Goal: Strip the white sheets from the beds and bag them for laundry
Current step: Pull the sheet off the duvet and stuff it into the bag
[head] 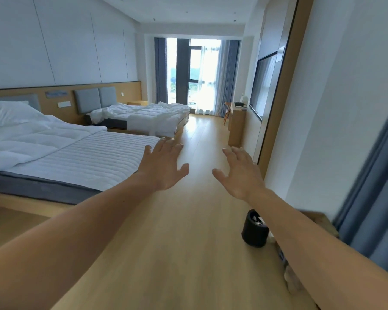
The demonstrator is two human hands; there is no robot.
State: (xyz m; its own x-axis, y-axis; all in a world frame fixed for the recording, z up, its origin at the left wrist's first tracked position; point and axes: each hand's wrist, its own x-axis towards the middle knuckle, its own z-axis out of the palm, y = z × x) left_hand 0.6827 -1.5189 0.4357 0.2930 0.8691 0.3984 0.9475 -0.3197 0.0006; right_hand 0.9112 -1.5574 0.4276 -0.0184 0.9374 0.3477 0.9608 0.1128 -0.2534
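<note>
Reaching forward in the head view, both arms are stretched out over the wooden floor (177,242) with nothing in either grip. The left hand (164,166) is spread wide, fingers straight and palm down. The right hand (238,173) is the same, empty and well apart from any cloth.

The near bed (81,159) lies ahead and to the left. Its long axis runs from the headboard at the left wall out toward the walkway, across the line of the arms. Its foot half shows a bare ribbed pad. The white bedding (31,139) is bunched over the head half, with a pillow (7,113) behind it. The far bed (148,119) stands beyond, parallel, covered in rumpled white linen (sheet or quilt cannot be told apart at this range).

Finding: the left hand is the nearer to the linen, its fingertips showing just off the foot corner of the near bed, touching nothing. The bedding lies further left and back from that corner, so in my judgement the move calls for a turn leftward and a reach along the mattress.

Other items: a black bin (254,229) on the floor under the right forearm, and a tabletop (235,121) by the right wall. No laundry bag is visible.
</note>
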